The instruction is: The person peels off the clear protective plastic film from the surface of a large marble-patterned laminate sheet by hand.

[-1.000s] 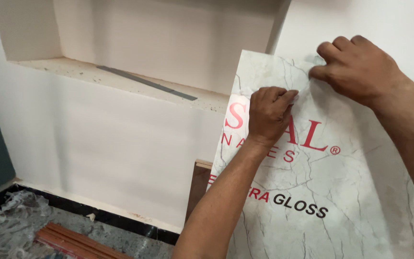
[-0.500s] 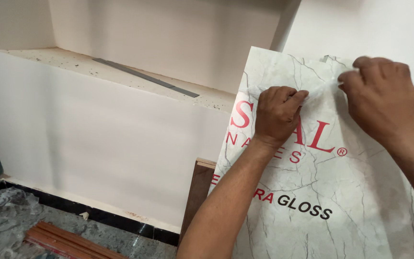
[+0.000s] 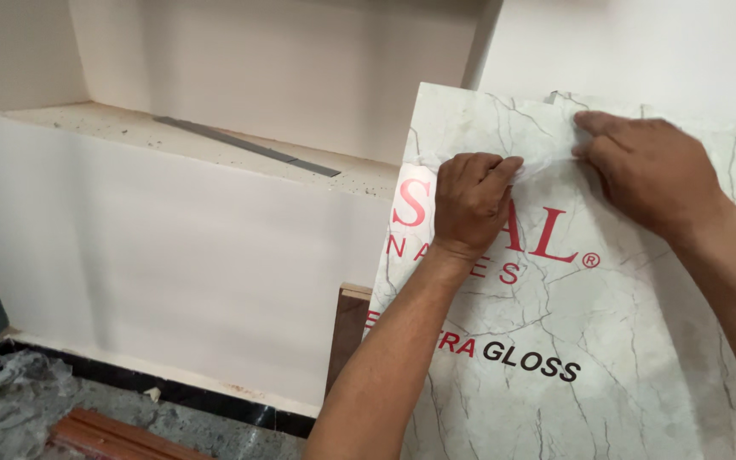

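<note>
Head view: left hand (image 3: 468,203) and right hand (image 3: 651,170) each pinched thin clear film (image 3: 547,162) on leaning grey-veined glossy marble tile (image 3: 589,341); long metal strip (image 3: 244,146) on far ledge.

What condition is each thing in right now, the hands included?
Marble-look tile: leaning upright against the wall, covered by printed film.
Protective film: lifted and wrinkled near the tile's top.
Left hand: pinching the film, fingers curled.
Right hand: pressing on the tile's top, fingertips at the film.
Metal strip: lying flat on the dusty ledge.
Crumpled plastic: heaped on the floor.
</note>
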